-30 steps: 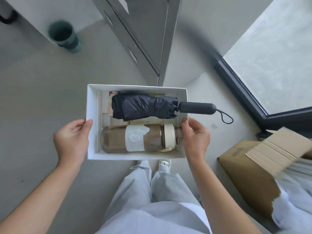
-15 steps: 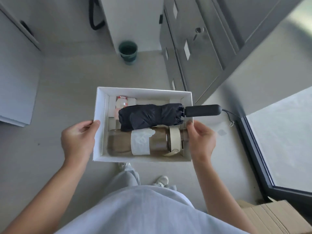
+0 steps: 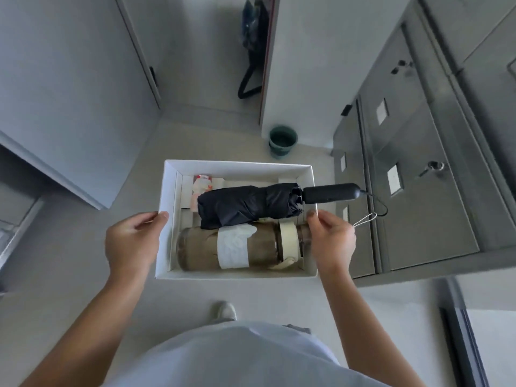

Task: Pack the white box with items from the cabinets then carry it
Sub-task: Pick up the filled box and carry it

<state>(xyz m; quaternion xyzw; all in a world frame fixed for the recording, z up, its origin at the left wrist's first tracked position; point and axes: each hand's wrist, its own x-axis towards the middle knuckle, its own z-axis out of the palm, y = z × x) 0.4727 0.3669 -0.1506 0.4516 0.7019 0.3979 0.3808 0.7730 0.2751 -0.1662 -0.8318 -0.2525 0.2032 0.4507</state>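
**Box packed and lifted, carrying is the step in hand**

We judge the packing finished and the carrying under way: the white box (image 3: 237, 171) hangs at the centre of the frame, clear of the floor (image 3: 83, 275), held between our two hands. Inside, a folded black umbrella (image 3: 248, 205) lies across the upper half, and its handle (image 3: 331, 192) pokes out over the right wall. A brown bottle (image 3: 201, 248) with a white label lies along the lower wall, touching the umbrella. A small red-and-white packet (image 3: 202, 184) shows in the upper left corner, partly under the umbrella.

Our left hand (image 3: 134, 241) grips the left wall, thumb on top of the rim and fingers curled round the outside. Our right hand (image 3: 332, 241) grips the right wall the same way, its thumb tip on the rim just below the umbrella handle. Both hands are closed on the box. A thin wire loop (image 3: 365, 219) shows just right of the right hand, and we cannot tell whether that hand holds it.

The next move, as we see it, calls for walking with the box kept level so the bottle does not roll. The overhanging handle points toward the grey cabinets (image 3: 413, 208) at the right, so we need room on that side, and the green bucket (image 3: 282, 139) stands on the floor above the box in the frame
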